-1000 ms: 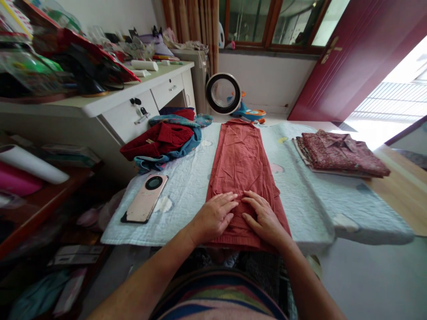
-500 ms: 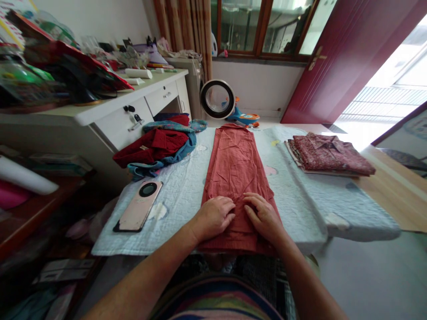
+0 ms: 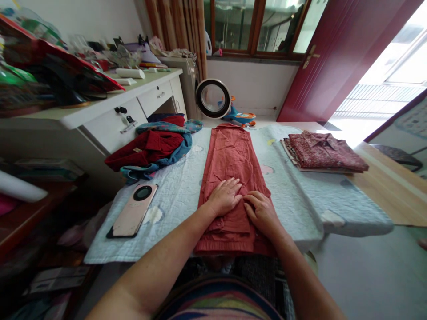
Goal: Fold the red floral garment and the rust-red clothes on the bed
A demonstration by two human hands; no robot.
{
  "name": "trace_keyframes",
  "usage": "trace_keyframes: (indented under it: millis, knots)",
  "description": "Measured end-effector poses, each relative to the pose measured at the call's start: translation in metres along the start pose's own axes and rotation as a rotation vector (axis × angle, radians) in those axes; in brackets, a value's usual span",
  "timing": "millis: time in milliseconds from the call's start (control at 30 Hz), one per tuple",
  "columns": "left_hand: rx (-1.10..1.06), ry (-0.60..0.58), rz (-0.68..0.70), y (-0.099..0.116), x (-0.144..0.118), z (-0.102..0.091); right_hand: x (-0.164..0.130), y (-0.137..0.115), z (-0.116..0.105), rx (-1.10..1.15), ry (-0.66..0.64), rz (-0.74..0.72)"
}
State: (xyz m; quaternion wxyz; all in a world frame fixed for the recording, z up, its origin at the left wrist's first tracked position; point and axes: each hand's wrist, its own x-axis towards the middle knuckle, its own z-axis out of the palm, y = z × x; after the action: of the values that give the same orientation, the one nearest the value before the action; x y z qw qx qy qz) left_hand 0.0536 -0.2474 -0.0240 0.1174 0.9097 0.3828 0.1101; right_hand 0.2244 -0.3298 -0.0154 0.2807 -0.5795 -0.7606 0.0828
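Observation:
A rust-red shirt (image 3: 230,153), folded into a long narrow strip, lies lengthwise in front of me with its collar at the far end. My left hand (image 3: 226,195) rests flat on its lower half, fingers stretched out. Close beside it, my right hand (image 3: 262,211) lies on the right part of the shirt, its fingers slightly bent and apart, palm down. Below my left hand, a buttoned cuff and the hem show near the table's front edge. Under the shirt spreads a pale blue quilted cloth (image 3: 180,195).
A pink phone (image 3: 133,213) lies at the left. Behind it sits a crumpled heap of dark red and blue clothes (image 3: 153,146). Folded patterned clothes (image 3: 328,151) are stacked at the right. A white desk (image 3: 126,111) stands at the left, and a washing machine (image 3: 187,75) has its round door open.
My left hand has slid forward and slightly right over the shirt, its fingers straightening. My right hand has stayed in nearly the same place. The view has shifted slightly.

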Motion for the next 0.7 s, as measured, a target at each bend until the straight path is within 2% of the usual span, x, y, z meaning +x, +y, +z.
trace_keyframes:
  millis: [133,200,300,400,533,700]
  knots:
    - [-0.007,-0.016,0.002,0.002,-0.002,-0.003,0.008,0.002,-0.010,-0.052,-0.061,0.027]
    - [-0.011,-0.028,0.000,0.002,-0.002,-0.004,0.014,0.003,-0.012,-0.068,-0.046,0.024]
    - [-0.027,-0.050,0.002,0.002,-0.002,-0.005,0.020,0.006,-0.008,-0.052,0.008,-0.032]
    - [-0.044,-0.056,0.013,0.000,-0.002,-0.005,0.020,0.013,0.001,-0.027,-0.006,-0.079]
    - [-0.051,-0.060,0.021,-0.002,-0.002,-0.004,0.016,0.020,0.009,-0.033,0.010,-0.056]
    - [-0.038,-0.051,0.009,-0.002,-0.002,-0.002,0.015,0.014,0.006,-0.075,0.031,-0.010]
